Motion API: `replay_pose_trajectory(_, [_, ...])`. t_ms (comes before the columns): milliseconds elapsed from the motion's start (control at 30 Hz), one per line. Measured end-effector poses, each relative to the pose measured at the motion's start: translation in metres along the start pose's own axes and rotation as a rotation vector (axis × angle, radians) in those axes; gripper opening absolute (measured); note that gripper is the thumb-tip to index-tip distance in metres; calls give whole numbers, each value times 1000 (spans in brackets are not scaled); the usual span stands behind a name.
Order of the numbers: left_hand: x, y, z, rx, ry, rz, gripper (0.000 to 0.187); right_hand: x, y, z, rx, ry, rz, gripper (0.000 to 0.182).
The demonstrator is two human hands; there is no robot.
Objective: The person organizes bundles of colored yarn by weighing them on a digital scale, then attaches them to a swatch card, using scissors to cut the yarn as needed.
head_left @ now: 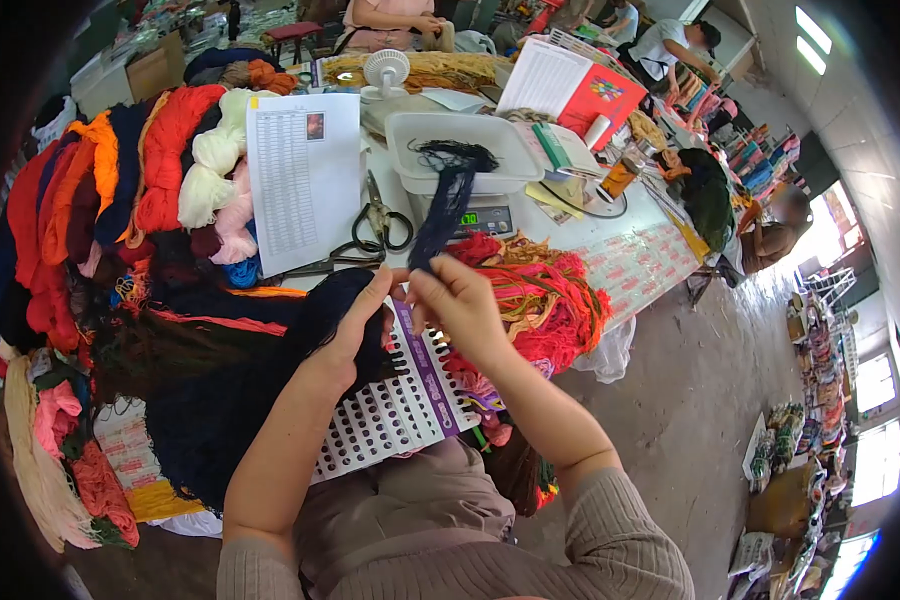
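Observation:
My left hand (355, 325) is closed around a large dark navy yarn skein (230, 420), which spreads down over my left forearm's side. Close beside it, my right hand (460, 305) pinches a bundle of navy yarn strands (440, 225). Those strands run up into a white plastic tray (520, 178) and pile there. The tray rests on a digital scale (485, 219) with a lit green display. Under my hands, a white and purple card with rows of holes (370, 430) lies tilted at my lap; some dark yarn crosses its upper part.
Black-handled scissors (375, 220) lie beside a printed sheet (305, 180). Coloured skeins (175, 150) heap up on the left, and red and pink yarn (550, 300) on the right. A small fan (385, 72), a jar of amber liquid (622, 172) and other people are farther back.

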State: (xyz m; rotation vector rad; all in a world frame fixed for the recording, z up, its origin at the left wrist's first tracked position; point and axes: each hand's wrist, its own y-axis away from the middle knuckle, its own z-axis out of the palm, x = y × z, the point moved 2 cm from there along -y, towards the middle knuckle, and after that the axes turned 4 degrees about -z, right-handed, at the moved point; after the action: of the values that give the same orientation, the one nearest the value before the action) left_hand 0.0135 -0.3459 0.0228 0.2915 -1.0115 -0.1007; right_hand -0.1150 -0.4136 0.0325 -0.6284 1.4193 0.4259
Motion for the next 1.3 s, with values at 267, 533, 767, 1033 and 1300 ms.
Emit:
replay_pose_trajectory(267, [0,10,3,-76,170,190,20,-7,19,24,-12,-49,24,18])
replay_pose_trajectory(533, [0,15,-3,-153,298,120,25,-5,22,31,-8,-172,-5,17])
replay_pose_trajectory(767, [6,21,-3,-48,169,201,24,-4,22,33,27,-201,58,20])
replay_pose_trajectory(1033, [3,19,-3,-103,222,201,20,-6,22,31,68,-210,63,18])
replay_pose_trajectory(1300, [3,20,-3,-79,194,217,21,-8,27,34,55,-53,28,18])
